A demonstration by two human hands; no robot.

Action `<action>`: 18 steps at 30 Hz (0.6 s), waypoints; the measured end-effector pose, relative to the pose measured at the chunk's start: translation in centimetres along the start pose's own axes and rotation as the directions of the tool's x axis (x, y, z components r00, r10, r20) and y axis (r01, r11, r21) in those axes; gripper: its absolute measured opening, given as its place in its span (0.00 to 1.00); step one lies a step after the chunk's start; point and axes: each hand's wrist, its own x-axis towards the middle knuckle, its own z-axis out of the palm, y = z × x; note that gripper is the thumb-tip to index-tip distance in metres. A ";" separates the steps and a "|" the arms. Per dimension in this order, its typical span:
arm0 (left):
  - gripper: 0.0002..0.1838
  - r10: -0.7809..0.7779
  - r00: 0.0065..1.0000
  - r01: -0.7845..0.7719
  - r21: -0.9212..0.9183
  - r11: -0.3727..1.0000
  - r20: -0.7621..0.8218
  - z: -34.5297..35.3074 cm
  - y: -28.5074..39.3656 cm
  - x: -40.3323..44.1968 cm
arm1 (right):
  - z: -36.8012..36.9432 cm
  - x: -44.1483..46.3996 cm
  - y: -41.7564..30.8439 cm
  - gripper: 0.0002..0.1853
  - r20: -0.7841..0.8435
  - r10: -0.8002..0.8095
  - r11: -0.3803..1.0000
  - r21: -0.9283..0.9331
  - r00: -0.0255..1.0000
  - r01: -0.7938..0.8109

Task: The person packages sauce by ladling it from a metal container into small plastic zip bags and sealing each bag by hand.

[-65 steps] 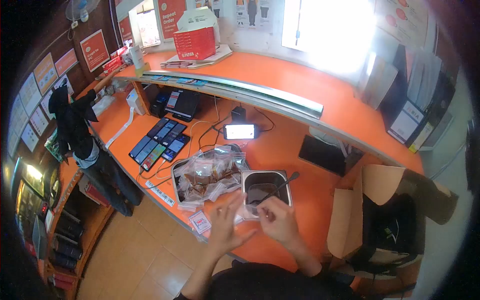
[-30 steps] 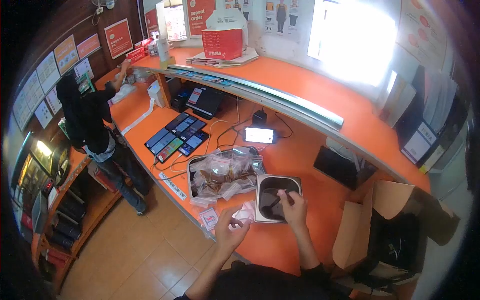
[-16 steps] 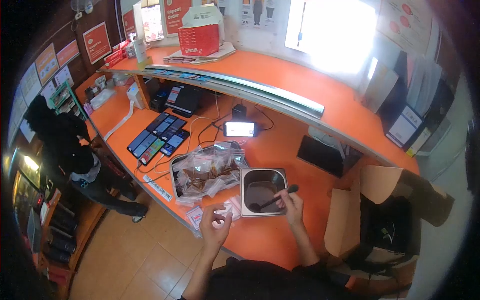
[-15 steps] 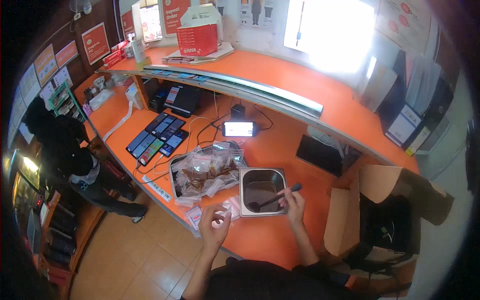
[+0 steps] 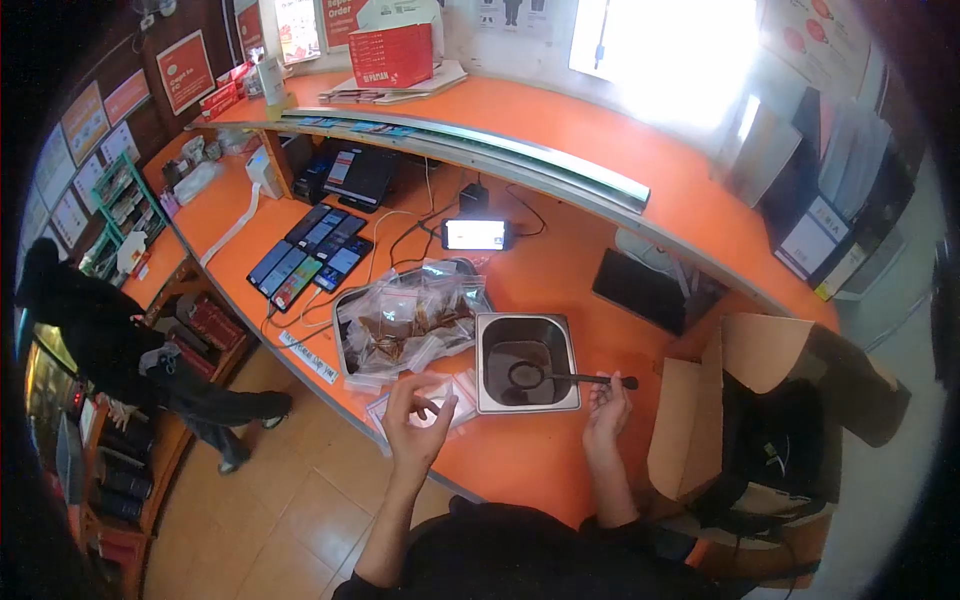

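Note:
A steel container point(image 5: 487, 398) with dark brown contents stands on the orange counter. The round head of a black spoon point(image 5: 585, 378) is inside it, and the handle reaches over the right rim into the fingers of my right hand point(image 5: 607, 412). Left of the container, my left hand point(image 5: 415, 420) has thumb and forefinger curved toward each other around a clear plastic bag point(image 5: 437, 400), above more flat bags at the counter's edge. Behind them a tray point(image 5: 342, 345) is heaped with filled zip bags point(image 5: 415, 315).
Several phones point(image 5: 308, 255) and a lit phone point(image 5: 475, 235) lie behind the tray among cables. An open cardboard box point(image 5: 690, 435) stands at the right. A black tablet point(image 5: 640, 290) rests at the back right. At the far left is a person in black point(image 5: 90, 320).
The spoon's handle now points right, held nearer its end, and my right hand has moved right. My left hand stays curved by the bags. The other person has moved further left and forward.

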 end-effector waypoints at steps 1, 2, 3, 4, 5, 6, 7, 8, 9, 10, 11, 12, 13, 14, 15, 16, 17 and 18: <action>0.20 -0.016 0.999 0.015 -0.033 0.999 -0.032 0.1 0.6 0.3 | 0.4 -0.1 -0.2 0.20 0.003 0.001 1.000 0.001 1.000 -0.001; 0.23 -0.032 0.997 0.027 -0.066 0.997 -0.064 0.2 1.0 0.7 | 0.9 -0.2 -0.5 0.19 0.002 -0.007 1.000 0.022 1.000 0.007; 0.23 -0.031 0.997 0.026 -0.065 0.998 -0.070 0.5 0.9 1.1 | 1.4 -0.5 -0.9 0.19 0.002 -0.015 0.999 0.041 1.000 0.015; 0.26 -0.012 0.997 0.007 -0.066 0.998 -0.075 0.7 0.7 1.6 | 2.4 -1.1 -1.5 0.19 0.009 -0.013 0.999 0.040 1.000 0.013; 0.29 0.006 0.997 -0.012 -0.066 0.998 -0.083 0.9 0.6 2.1 | 3.6 -1.8 -2.3 0.19 -0.008 -0.024 0.995 0.095 1.000 0.025; 0.29 0.005 0.996 -0.011 -0.064 0.998 -0.093 1.0 0.9 2.7 | 4.6 -2.4 -3.0 0.18 -0.024 -0.033 0.988 0.148 0.999 0.037; 0.29 0.084 0.993 -0.086 -0.013 0.996 -0.087 1.0 1.3 3.4 | 5.2 -2.5 -3.6 0.18 -0.013 -0.030 0.989 0.146 0.999 0.032; 0.29 0.163 0.984 -0.160 0.038 0.986 -0.077 1.0 1.7 4.0 | 5.6 -2.5 -4.0 0.18 0.022 -0.043 0.980 0.194 0.999 0.038; 0.28 0.152 0.987 -0.149 0.074 0.986 -0.047 1.1 2.0 4.5 | 6.1 -2.6 -4.5 0.18 0.055 -0.057 0.969 0.243 0.997 0.042; 0.28 0.151 0.987 -0.147 0.079 0.986 -0.055 1.4 2.0 4.9 | 6.6 -2.8 -5.2 0.18 0.064 -0.053 0.970 0.241 0.997 0.036; 0.28 0.161 0.986 -0.159 0.040 0.986 -0.044 1.9 1.7 5.3 | 7.1 -2.9 -6.0 0.18 0.085 -0.108 0.965 0.249 0.991 0.084; 0.27 0.170 0.985 -0.171 -0.001 0.985 -0.033 2.3 1.6 5.6 | 7.5 -3.1 -6.7 0.18 0.104 -0.164 0.957 0.258 0.981 0.132; 0.25 0.170 0.985 -0.169 0.039 0.985 -0.015 2.7 1.7 5.9 | 7.9 -3.2 -7.2 0.19 0.120 -0.198 0.948 0.276 0.973 0.159; 0.25 0.169 0.985 -0.168 0.038 0.985 -0.022 3.0 1.9 6.0 | 7.9 -3.4 -7.4 0.19 0.126 -0.199 0.949 0.274 0.972 0.159; 0.26 0.142 0.990 -0.142 -0.006 0.990 0.001 3.4 2.1 6.1 | 7.9 -3.6 -7.5 0.18 0.115 -0.221 0.951 0.246 0.968 0.188; 0.26 0.118 0.993 -0.116 -0.049 0.992 0.026 3.7 2.2 6.2 | 7.7 -3.7 -7.6 0.18 0.105 -0.244 0.951 0.218 0.964 0.217; 0.29 0.171 0.984 -0.172 0.024 0.985 0.039 3.8 2.2 6.4 | 7.4 -3.9 -7.2 0.18 0.108 -0.248 0.951 0.217 0.963 0.220; 0.29 0.172 0.984 -0.173 0.020 0.985 0.036 4.3 1.9 6.5 | 7.0 -3.9 -6.4 0.18 0.057 -0.236 0.961 0.164 0.970 0.224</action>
